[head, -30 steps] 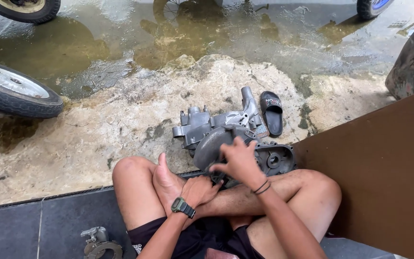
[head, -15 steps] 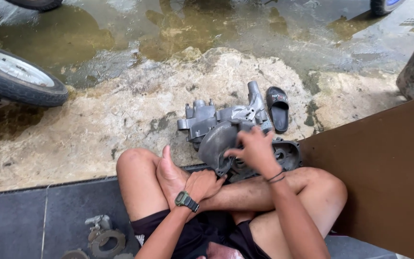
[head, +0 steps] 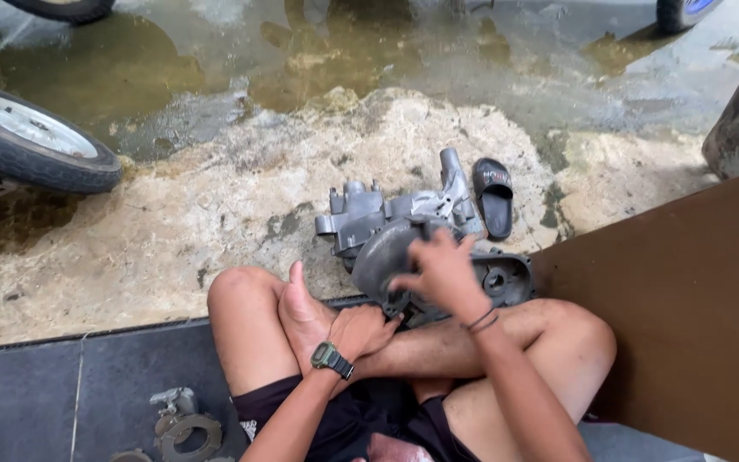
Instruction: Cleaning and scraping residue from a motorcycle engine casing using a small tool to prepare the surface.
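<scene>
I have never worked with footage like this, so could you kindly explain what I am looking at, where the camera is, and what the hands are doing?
There is no machine here: a person sits cross-legged at the edge of a dark tiled floor, and the one camera is worn on their head, looking down at their own legs and hands.

The right hand rests on a grey metal engine casing lying on the rough concrete just past the knees. The picture is blurred there, so the exact grip is unclear. The left hand, with a wristwatch, lies near the lower edge of the casing, by the foot.

Around them: a black sandal beside the casing, a scooter wheel at left, a brown board at right, and small metal parts on the tiles.
</scene>
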